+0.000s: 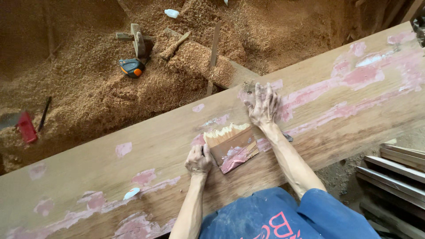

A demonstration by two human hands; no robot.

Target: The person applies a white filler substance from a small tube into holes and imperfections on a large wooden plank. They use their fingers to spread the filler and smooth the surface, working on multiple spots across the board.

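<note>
Left hand (pixel 199 160) grips the scraper board (pixel 232 147); right hand (pixel 264 106) lies flat, fingers spread, on the plank (pixel 146 146). A slip could smear the pink filler (pixel 354 77).

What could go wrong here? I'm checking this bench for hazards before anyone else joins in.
The left hand grips a frayed wooden spreader smeared with pink filler; its splintered edge could jab fingers. The right hand presses flat on the rough plank, right on wet pink patches, so it may slip or pick up slivers. The tape measure lies half sunk in loose sawdust and could get buried.
</note>
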